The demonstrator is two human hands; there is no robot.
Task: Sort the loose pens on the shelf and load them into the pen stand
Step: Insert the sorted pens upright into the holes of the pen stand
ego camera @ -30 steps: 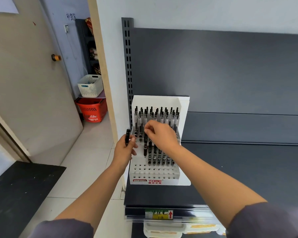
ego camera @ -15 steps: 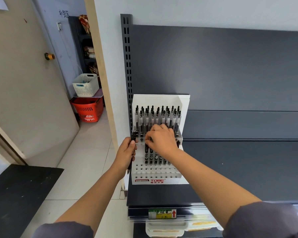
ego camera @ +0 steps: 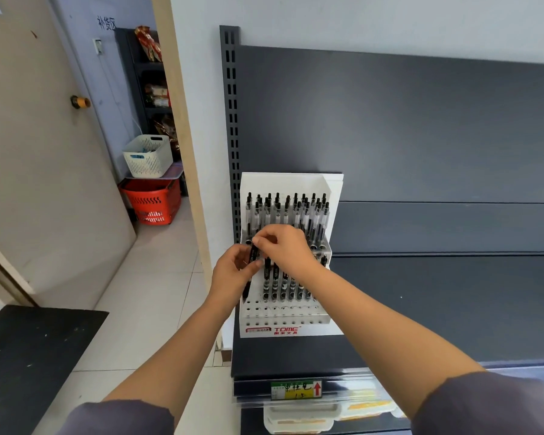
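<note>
Facing a dark grey shop shelf and working at the white pen stand sitting on its left end. Gripping one black pen just off the stand's left edge with the left hand, fingers curling round the middle of the barrel. Pinching that pen's upper end between thumb and forefinger of the right hand, which is reaching across in front of the stand's upper tiers. Holding the pen's long axis close to upright, top leaning slightly toward the stand, lower tip hanging beside the stand's left wall and sitting in no hole. Seeing clear-barrelled pens filling the stand's rear tiers, black pens standing in a middle row, and empty holes lying in the front rows, below and to the right of the held pen. Judging the coming move as turning on that offset: carrying the tip rightward and down over a free hole while lining the axis up with it. Reckoning the right hand the nearer one to those holes, being over the stand itself, and probably taking the pen across.
</note>
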